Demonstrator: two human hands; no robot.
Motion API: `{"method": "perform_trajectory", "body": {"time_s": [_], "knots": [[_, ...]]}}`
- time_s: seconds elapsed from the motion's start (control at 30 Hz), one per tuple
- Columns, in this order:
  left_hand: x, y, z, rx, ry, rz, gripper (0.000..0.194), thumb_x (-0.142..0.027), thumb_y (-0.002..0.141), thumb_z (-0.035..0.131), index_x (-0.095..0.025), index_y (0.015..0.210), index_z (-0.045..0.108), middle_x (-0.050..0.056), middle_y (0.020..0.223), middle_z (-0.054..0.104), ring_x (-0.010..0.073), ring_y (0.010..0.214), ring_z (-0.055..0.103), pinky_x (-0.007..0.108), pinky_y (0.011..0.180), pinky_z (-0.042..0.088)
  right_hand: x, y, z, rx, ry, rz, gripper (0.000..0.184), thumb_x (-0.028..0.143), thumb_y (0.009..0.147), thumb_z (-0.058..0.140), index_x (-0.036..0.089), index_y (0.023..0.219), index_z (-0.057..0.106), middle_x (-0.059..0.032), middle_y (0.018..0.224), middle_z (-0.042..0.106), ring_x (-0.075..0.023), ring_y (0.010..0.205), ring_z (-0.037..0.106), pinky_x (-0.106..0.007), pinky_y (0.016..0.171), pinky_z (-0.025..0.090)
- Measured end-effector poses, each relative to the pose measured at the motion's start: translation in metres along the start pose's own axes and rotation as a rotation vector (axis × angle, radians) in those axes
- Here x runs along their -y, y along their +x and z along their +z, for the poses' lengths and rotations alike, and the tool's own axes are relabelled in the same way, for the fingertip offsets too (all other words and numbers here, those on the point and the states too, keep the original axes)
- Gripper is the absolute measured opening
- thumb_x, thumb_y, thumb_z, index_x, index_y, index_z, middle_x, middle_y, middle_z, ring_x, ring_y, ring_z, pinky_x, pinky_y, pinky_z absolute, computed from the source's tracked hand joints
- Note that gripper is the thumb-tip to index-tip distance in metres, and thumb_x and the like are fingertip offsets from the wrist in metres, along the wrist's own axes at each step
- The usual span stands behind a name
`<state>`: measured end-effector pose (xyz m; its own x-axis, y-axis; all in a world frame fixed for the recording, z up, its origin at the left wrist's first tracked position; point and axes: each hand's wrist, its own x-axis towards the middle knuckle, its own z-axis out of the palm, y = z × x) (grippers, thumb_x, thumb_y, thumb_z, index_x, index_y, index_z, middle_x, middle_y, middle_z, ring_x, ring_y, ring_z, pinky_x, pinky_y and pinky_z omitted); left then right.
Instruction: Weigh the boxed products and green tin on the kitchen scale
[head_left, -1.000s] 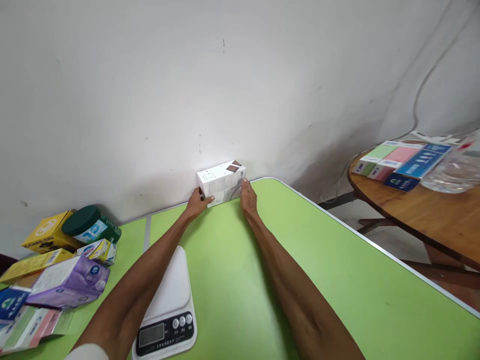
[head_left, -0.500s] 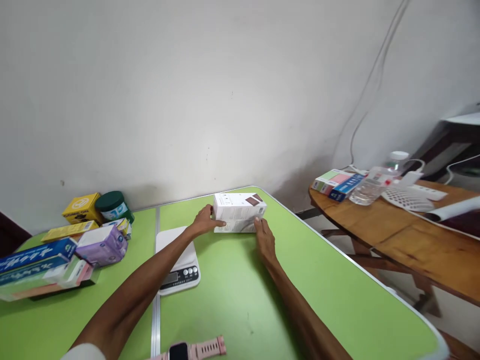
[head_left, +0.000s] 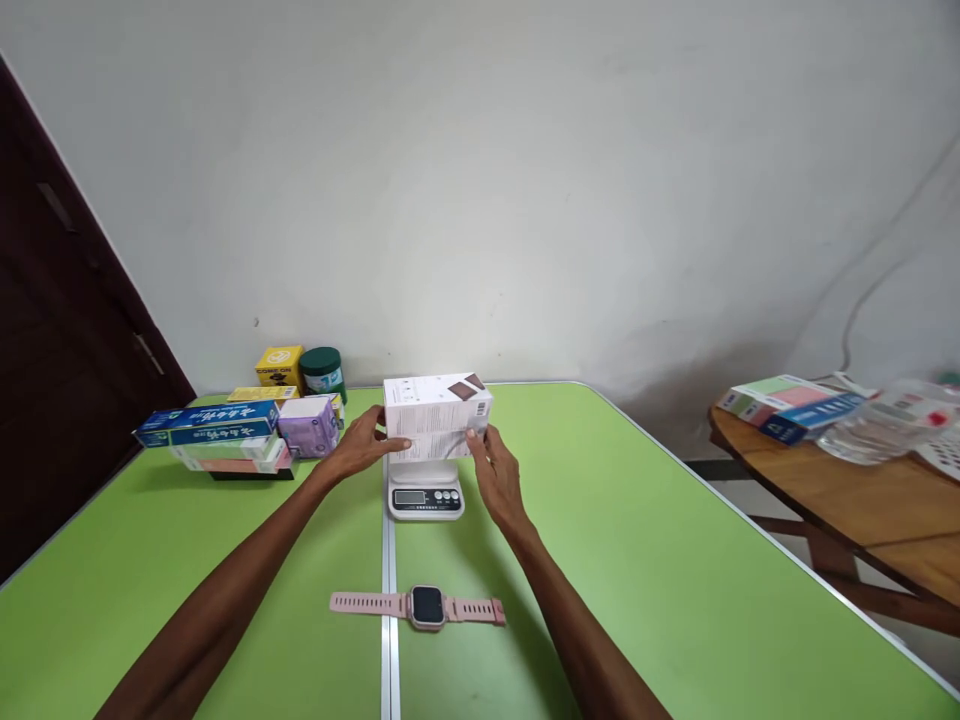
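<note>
pale wall (head_left: 525,200) behind, green table (head_left: 637,560) below. i have the white box (head_left: 435,415) between both hands near the table's far edge, over the scale (head_left: 426,512); contact unclear. left hand (head_left: 360,447) pinches its left end, right hand (head_left: 499,482) its right, thumbs across the front. even pressure and a level base would suit, fingers clear of the weighing plate.

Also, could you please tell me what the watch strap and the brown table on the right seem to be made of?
Watch strap: probably silicone or soft rubber, judging by its matte pink surface and punched holes.
Brown table: seemingly varnished wood, or a lookalike, given its warm tone and slight sheen.
</note>
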<state>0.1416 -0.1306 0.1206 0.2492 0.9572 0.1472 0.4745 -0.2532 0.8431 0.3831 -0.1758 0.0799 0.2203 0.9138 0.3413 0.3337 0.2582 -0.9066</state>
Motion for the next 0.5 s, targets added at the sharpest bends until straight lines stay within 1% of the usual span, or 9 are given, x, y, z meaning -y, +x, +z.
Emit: {"method": "perform_trajectory", "body": {"time_s": [0.07,0.13,0.2,0.27,0.37,0.43,0.5], "knots": [[0.015,-0.007,-0.002,-0.002,-0.017,-0.019,0.068,-0.055,0.071,0.082,-0.018,0.124,0.061,0.014,0.121,0.072,0.0271,0.090,0.073,0.042,0.078,0.061,-0.005,-0.005,0.010,0.028,-0.002,0.013,0.058,0.068,0.097,0.041,0.018,0.116,0.063,-0.0130,0.112,0.073,-0.0282,0.097,0.065,-0.040,0.084,0.051],[0.025,-0.010,-0.002,0.000,-0.027,-0.023,0.066,-0.055,0.071,0.082,-0.019,0.123,0.062,0.014,0.120,0.073,0.0273,0.093,0.073,0.043,0.081,0.061,-0.009,-0.008,0.014,0.047,0.000,0.014,0.059,0.068,0.097,0.042,0.017,0.120,0.063,-0.0142,0.117,0.073,-0.0285,0.100,0.066,-0.040,0.086,0.052],[0.030,-0.011,-0.002,0.007,-0.040,-0.019,0.064,-0.054,0.071,0.083,-0.018,0.121,0.063,0.014,0.119,0.073,0.0284,0.097,0.072,0.045,0.086,0.060,-0.010,-0.011,0.015,0.063,0.013,0.014,0.060,0.067,0.097,0.043,0.017,0.124,0.064,-0.0146,0.121,0.073,-0.0286,0.103,0.068,-0.040,0.087,0.053],[0.033,-0.011,-0.002,0.027,-0.063,-0.018,0.066,-0.054,0.071,0.083,-0.018,0.123,0.062,0.015,0.122,0.072,0.0302,0.104,0.071,0.048,0.091,0.059,-0.013,-0.013,0.014,0.065,0.033,0.020,0.062,0.068,0.097,0.045,0.017,0.126,0.065,-0.0145,0.123,0.074,-0.0291,0.104,0.068,-0.041,0.088,0.055],[0.039,-0.018,-0.002,0.045,-0.119,-0.038,0.080,-0.056,0.073,0.082,-0.019,0.138,0.055,0.018,0.140,0.063,0.0340,0.119,0.066,0.053,0.100,0.055,-0.025,-0.012,0.012,0.034,0.096,0.040,0.064,0.069,0.098,0.040,0.019,0.129,0.066,-0.0142,0.130,0.071,-0.0299,0.112,0.066,-0.043,0.094,0.054],[0.049,-0.027,0.000,0.003,-0.177,-0.081,0.091,-0.058,0.072,0.083,-0.022,0.147,0.047,0.019,0.153,0.052,0.0369,0.129,0.060,0.055,0.106,0.051,-0.041,-0.011,0.008,-0.030,0.142,0.068,0.068,0.071,0.099,0.035,0.019,0.131,0.066,-0.0150,0.136,0.068,-0.0304,0.120,0.064,-0.046,0.100,0.051],[0.067,-0.038,0.005,-0.063,-0.291,-0.139,0.091,-0.061,0.074,0.080,-0.023,0.149,0.045,0.020,0.157,0.047,0.0373,0.134,0.057,0.055,0.110,0.048,-0.058,-0.011,0.004,-0.088,0.119,0.096,0.070,0.072,0.098,0.034,0.018,0.126,0.068,-0.0169,0.134,0.069,-0.0314,0.121,0.063,-0.048,0.102,0.049]]}}
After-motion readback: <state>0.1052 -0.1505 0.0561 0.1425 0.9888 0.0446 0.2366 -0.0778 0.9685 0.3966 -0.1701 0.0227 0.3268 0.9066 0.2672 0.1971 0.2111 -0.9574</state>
